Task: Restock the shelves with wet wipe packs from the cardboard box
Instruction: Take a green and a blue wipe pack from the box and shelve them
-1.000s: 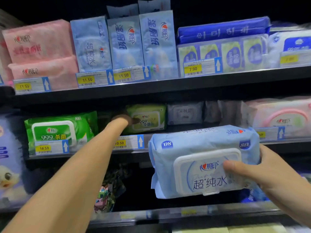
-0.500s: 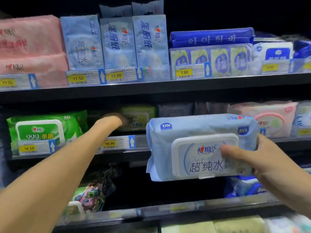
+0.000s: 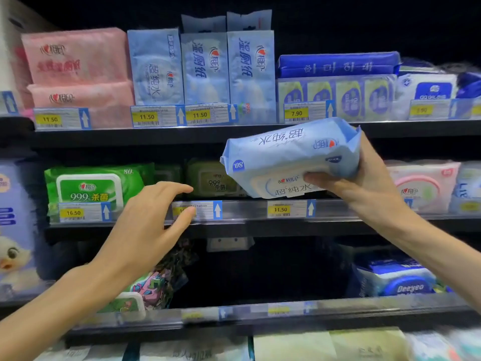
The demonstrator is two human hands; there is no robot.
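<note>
Two bare hands up: right hand [image 3: 364, 188] gripping a tilted light-blue plastic wet wipe pack [image 3: 289, 157], left hand [image 3: 148, 225] loose-fingered, holding nothing, by the middle black shelf [image 3: 338, 225].

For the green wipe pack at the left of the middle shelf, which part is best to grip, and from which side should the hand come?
Probably grip the green pack across its upper front edge, coming straight in from the aisle. It lies lengthwise with its hard white lid facing out; the price rail covers its lower edge, and the left hand, open, is already near its right end.
</note>
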